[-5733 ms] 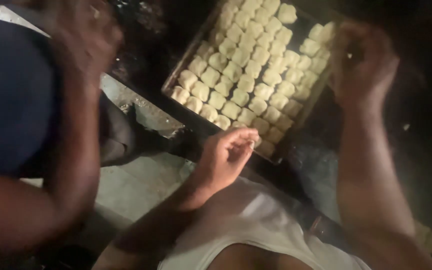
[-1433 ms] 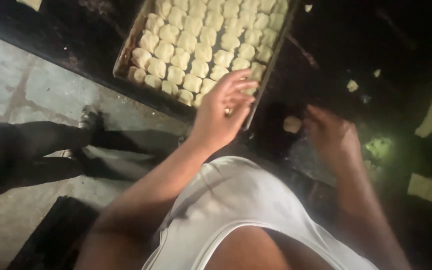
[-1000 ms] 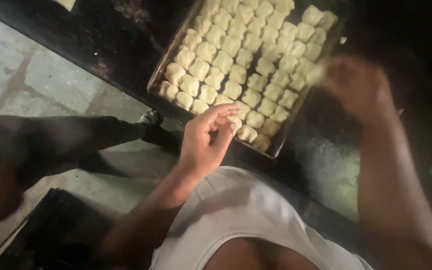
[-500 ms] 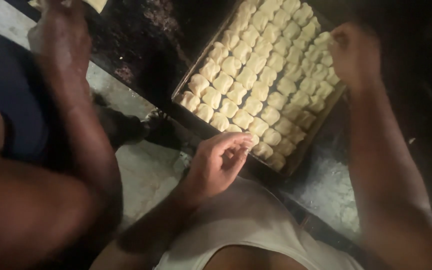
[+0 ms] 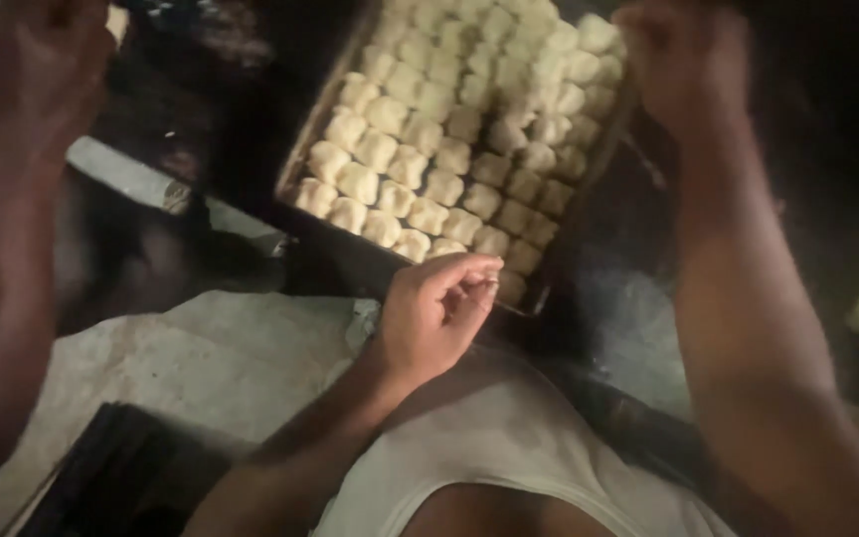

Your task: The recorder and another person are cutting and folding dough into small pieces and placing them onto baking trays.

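My view from head camera: I see white sleeveless top at bottom of frame, ribbed-looking fabric, scooped neckline, wide shoulder straps. Both arms bare from shoulder down, no sleeves. No watch, ring or glove on left hand [image 5: 436,316] or right hand [image 5: 686,62]. Light dim, right hand blurred, finer detail unreadable.

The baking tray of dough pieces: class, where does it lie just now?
In the head view the baking tray lies top centre on a dark surface, between the left hand at its near edge and the right hand.
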